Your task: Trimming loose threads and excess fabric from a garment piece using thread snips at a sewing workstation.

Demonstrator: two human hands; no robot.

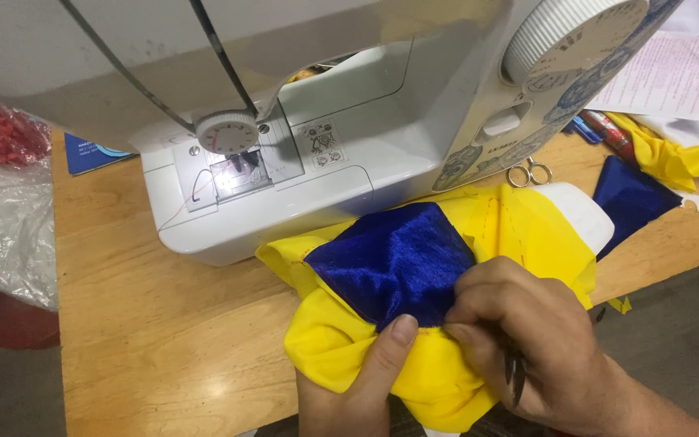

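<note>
1. The yellow cloth (446, 356) lies bunched on the wooden table (155, 324), just in front of the white sewing machine (301, 154). A blue velvet patch (394, 263) sits on top of it, with its lower edge meeting the yellow along a seam.

2. The left hand (362, 376) comes from below; its thumb is pressed flat on the yellow cloth, touching the lower corner of the blue patch. The other fingers are hidden under the fabric, so it seems to hold the cloth between thumb and fingers.

3. The right hand (527, 336) is closed, fingertips pinching at the seam edge beside the left thumb. A thin dark tool (514, 376) sticks out between its fingers — I cannot tell what kind it is.

4. Handling, as I judge it: both fabrics are light and soft and fold easily. The yellow one looks smooth and may slide; the blue pile looks shiny and probably shifts under pressure. The best hold is close to the seam, with both hands near each other — a far grip would let the cloth sag.

5. Around: small scissors (529, 172), another blue piece (633, 198), a clear plastic bag (6, 235).
</note>
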